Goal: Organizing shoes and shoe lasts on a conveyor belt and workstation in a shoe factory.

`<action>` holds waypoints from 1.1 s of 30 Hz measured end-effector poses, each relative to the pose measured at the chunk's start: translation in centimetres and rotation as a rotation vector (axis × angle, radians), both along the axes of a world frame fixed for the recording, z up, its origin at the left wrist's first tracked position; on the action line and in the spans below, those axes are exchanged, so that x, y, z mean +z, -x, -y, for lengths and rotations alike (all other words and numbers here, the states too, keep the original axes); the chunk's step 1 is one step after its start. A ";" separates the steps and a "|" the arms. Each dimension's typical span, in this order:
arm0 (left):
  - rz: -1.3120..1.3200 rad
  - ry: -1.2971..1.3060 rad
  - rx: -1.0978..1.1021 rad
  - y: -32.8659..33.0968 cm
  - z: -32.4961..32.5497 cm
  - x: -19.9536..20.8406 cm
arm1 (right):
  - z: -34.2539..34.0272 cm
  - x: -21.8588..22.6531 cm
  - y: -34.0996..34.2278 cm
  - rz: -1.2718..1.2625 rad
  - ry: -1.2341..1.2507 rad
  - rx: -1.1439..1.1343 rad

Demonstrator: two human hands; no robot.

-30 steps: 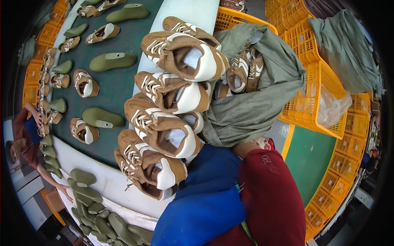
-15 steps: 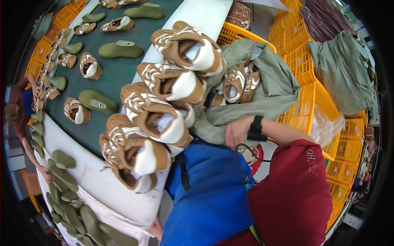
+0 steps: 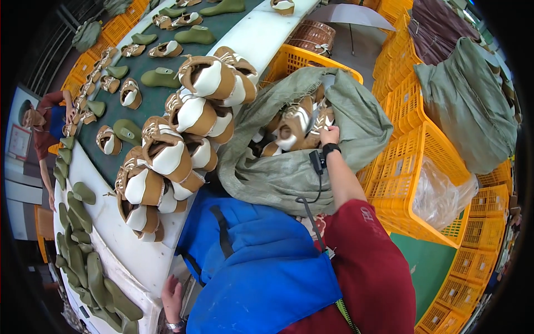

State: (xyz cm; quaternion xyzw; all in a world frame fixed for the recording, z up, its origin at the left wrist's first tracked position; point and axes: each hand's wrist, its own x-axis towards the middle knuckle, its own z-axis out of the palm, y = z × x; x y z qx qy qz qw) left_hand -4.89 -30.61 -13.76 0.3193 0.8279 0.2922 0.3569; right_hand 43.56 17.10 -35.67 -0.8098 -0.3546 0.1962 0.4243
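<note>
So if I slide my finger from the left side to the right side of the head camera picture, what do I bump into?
Green shoe lasts → stacked tan and white shoe uppers → green sack of uppers → right hand reaching into it → yellow crate → clear plastic bag.

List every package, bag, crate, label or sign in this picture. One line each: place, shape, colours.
Grey-green sack: centre, open, holding tan-and-white shoe uppers, right hand inside.
Yellow crate: right, slatted plastic.
Clear plastic bag: crumpled in that crate.
Second green sack: far right, full.
Wall sign: far left, pale rectangle.
</note>
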 end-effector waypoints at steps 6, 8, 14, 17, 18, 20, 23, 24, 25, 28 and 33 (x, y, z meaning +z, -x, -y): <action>-0.046 -0.131 -0.412 -7.8 -11.2 8.3 | 8.3 14.9 2.7 -1.346 -0.080 0.267; -0.100 -0.209 -0.599 -10.0 -14.5 9.0 | 10.6 17.2 2.7 -1.470 -0.032 0.352; -0.517 -0.667 -0.719 -12.2 -21.9 11.3 | 12.7 24.7 5.6 -1.473 -0.031 1.132; -0.656 -0.846 -0.838 -10.9 -22.9 11.7 | 13.1 26.8 9.1 -1.625 0.304 1.292; -0.526 -0.898 -0.883 -10.1 -22.9 11.2 | 13.1 27.3 10.4 -1.628 0.397 1.320; -0.328 -0.807 -0.801 -8.6 -21.7 10.8 | 12.6 24.7 11.0 -1.540 0.226 1.029; -0.181 -0.745 -0.577 -6.7 -19.3 11.2 | 11.2 31.5 13.5 -0.932 0.103 1.457; -0.135 -0.683 -0.563 -5.7 -18.7 11.3 | 11.2 32.9 14.1 -1.029 0.131 1.235; 0.010 -0.659 -0.479 -5.4 -18.3 11.7 | 11.0 34.1 14.8 -1.135 0.046 1.329; 0.142 -0.602 -0.390 -4.8 -17.1 13.6 | 11.7 37.2 17.8 -1.175 -0.107 1.418; 0.780 -0.683 -0.083 -2.2 -15.6 13.9 | 9.9 39.3 22.1 -0.784 0.090 1.568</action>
